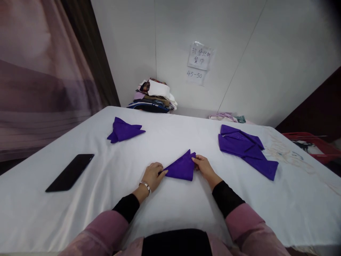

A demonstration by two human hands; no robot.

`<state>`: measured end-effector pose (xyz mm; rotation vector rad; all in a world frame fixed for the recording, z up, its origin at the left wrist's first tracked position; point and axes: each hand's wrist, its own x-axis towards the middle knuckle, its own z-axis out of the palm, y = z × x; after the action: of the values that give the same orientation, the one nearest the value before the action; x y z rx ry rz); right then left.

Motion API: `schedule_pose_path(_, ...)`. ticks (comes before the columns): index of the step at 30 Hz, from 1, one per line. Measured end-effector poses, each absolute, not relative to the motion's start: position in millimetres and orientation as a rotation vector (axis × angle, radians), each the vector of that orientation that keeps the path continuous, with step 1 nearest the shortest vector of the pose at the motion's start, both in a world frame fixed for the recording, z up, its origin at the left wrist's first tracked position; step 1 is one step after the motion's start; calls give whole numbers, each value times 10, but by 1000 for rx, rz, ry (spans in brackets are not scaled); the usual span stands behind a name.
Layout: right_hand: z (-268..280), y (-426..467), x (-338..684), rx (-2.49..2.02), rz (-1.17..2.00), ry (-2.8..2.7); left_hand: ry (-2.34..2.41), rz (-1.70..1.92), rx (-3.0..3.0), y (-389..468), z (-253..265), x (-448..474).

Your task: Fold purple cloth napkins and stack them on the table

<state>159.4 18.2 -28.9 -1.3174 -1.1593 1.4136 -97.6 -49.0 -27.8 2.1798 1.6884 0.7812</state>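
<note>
A purple cloth napkin, folded into a triangular shape, lies on the white tablecloth in front of me. My left hand pinches its narrow left tip between thumb and fingers. At the opposite end, my right hand grips the upper right edge, where two small points stick up. Another folded purple napkin with pointed ends rests farther off to the left. On the right, several purple napkins lie loosely folded and overlapping.
A black tablet-like slab lies on the left of the white-covered table. Piled clothes stand behind the far edge by the wall, with more cloth farther right. A red basket stands beyond the right edge. A curtain hangs at left.
</note>
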Motion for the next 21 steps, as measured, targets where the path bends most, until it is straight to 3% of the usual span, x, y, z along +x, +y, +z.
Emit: schedule_pose_path(21, -441, 662, 1471, -1564, 899, -1514, 1880, 798, 2049, -470, -304, -962)
